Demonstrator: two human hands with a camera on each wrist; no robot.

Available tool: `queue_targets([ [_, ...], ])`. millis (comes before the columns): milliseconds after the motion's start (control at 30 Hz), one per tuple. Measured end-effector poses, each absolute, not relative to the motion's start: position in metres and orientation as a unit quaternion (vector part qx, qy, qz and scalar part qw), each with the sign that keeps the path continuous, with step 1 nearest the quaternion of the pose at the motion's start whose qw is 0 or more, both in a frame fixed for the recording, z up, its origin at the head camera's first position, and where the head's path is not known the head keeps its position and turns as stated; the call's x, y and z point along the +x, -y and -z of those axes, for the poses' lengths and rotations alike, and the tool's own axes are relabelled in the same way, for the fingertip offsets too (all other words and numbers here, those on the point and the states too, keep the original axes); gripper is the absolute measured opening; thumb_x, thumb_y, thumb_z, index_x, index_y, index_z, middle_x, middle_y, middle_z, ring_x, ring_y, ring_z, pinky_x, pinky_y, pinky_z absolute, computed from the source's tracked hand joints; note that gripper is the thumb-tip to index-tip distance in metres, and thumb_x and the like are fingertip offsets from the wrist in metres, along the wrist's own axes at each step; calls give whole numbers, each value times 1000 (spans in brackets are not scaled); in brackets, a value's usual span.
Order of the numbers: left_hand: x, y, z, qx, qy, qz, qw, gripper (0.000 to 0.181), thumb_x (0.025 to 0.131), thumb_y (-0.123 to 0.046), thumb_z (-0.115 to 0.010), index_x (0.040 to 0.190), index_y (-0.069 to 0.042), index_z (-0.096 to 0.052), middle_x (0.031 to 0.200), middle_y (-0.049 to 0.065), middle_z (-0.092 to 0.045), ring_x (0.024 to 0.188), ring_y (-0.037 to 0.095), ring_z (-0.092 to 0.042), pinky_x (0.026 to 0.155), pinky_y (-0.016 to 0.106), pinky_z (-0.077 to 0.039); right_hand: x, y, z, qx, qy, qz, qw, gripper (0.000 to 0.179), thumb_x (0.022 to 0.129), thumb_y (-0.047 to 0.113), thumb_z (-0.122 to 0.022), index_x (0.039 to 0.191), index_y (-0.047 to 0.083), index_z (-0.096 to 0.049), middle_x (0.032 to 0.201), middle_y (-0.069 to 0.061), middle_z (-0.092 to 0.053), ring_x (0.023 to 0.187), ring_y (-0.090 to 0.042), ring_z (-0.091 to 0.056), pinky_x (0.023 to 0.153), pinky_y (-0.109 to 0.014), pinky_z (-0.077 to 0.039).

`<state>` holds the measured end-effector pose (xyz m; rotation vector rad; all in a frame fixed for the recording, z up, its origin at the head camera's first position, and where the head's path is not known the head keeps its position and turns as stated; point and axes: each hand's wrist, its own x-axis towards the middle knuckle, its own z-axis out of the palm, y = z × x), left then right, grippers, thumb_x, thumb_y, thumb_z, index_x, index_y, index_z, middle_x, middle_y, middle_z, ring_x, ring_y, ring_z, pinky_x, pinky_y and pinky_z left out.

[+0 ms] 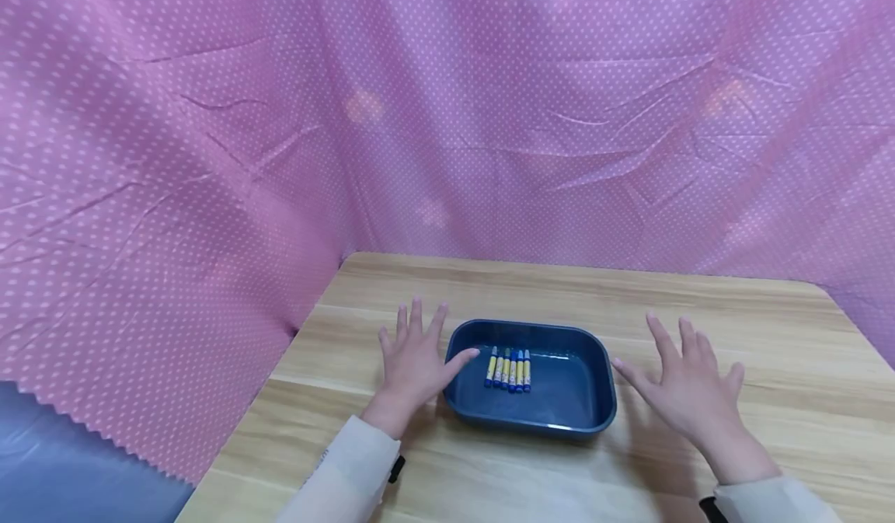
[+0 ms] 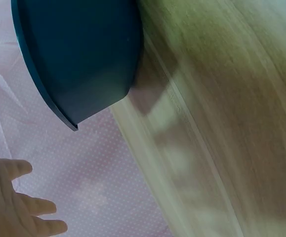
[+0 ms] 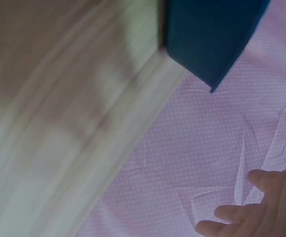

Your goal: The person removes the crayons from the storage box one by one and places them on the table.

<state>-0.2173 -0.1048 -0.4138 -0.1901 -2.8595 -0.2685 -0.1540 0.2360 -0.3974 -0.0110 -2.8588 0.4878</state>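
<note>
A dark blue rectangular tray [image 1: 566, 406] with raised walls sits on the wooden table. Inside it, towards the left, several yellow-wrapped crayons [image 1: 509, 371] with blue ends lie side by side in a row. My left hand [image 1: 414, 364] is spread at the tray's left side, its thumb reaching over the rim. On the right, my right hand [image 1: 692, 391] is spread too, thumb pointing at the tray's right wall. Neither hand holds anything. Both wrist views show the tray's outer wall [image 2: 78, 59] and spread fingers, while the crayons are hidden there.
The light wood table [image 1: 419, 476] extends around the tray, with rounded far corners. Pink dotted cloth [image 1: 524, 119] hangs behind the table and along its left side. A bluish surface [image 1: 77, 461] shows below the cloth at the lower left.
</note>
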Motion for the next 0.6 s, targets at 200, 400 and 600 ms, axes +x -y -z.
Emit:
queue_targets([
  [200, -217, 108, 414, -59, 982, 106, 142, 89, 65, -79, -26, 137, -26, -22, 137, 10, -25, 123, 29, -22, 91, 56, -8, -159, -227, 384, -13, 976, -168, 141, 83, 74, 67, -39, 139, 22, -12, 133, -28, -18, 113, -49, -21, 75, -69, -7],
  [400, -213, 111, 412, -52, 980, 135, 137, 85, 68, -75, -32, 131, -17, -37, 125, 9, -42, 111, 27, -39, 87, 48, -21, -164, -215, 374, -5, 975, -159, 155, 87, 72, 70, -39, 138, 19, -16, 128, -27, -28, 108, -48, -29, 70, -64, -20],
  [600, -210, 113, 414, -46, 979, 164, 113, 80, 70, -69, -42, 126, -13, -43, 120, 10, -47, 108, 28, -43, 89, 48, -26, -168, -204, 369, 0, 978, -161, 136, 89, 70, 73, -36, 138, 19, -17, 128, -25, -29, 108, -46, -32, 68, -62, -24],
])
